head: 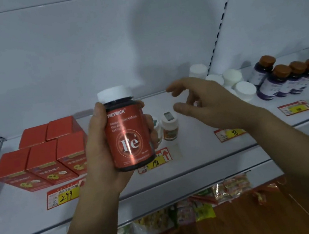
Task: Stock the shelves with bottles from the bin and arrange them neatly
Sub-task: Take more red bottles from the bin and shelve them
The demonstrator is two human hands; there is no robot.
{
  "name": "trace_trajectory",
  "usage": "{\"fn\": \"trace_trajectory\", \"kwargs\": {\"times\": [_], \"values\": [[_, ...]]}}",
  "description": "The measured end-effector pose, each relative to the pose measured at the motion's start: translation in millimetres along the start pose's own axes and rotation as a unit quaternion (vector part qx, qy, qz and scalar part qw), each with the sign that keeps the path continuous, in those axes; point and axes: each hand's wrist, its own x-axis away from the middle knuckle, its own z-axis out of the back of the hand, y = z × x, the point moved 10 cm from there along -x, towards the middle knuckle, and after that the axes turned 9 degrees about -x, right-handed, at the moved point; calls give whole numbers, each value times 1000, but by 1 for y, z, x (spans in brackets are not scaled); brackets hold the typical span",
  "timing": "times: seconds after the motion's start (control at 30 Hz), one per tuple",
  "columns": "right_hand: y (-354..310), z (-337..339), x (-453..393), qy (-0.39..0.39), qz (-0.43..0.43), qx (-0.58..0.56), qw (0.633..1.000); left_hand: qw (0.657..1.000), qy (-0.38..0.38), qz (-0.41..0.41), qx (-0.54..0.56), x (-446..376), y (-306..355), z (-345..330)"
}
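**Mid-stock: one bottle in hand, shelf part filled**

While the red bottle [127, 129] is held upright in front of the shelf [198, 162], it is not yet placed. White cap, "Fe" label facing the camera. The left hand [101, 146] is wrapped round it, thumb on the left side, fingers curled behind on the right. The right hand [198, 105] hovers just beside it, above the shelf, fingers loosely spread, holding nothing.

Behind the bottle, mid-shelf, two small jars [168, 126] stand near the price tag [154, 160] at the front edge. Left part of the shelf: red boxes [51, 152] in neat rows. Toward the back right: white-capped bottles [234, 83] in a loose cluster, then purple bottles with brown caps [282, 81] on the next section.

Judgement: partway through. Several groups already stand on the shelf, and the middle has bare room. Left: set this bottle down, probably mid-shelf, label forward. The white cluster looks untidy and may need straightening. The bin is out of view, so remaining stock is unknown.
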Motion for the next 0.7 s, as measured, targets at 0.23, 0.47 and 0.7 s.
{"fn": "trace_trajectory", "kwargs": {"times": [0.23,0.47,0.7], "values": [[-37,32,73,194,-26,-286,938,984,-35,87,-150,-10,-35,-51],[-7,76,179,326,-131,-222,910,976,-151,152,-25,-10,-62,-131],[45,115,305,417,-258,-142,860,961,-170,217,34,-33,-116,-187]]}}
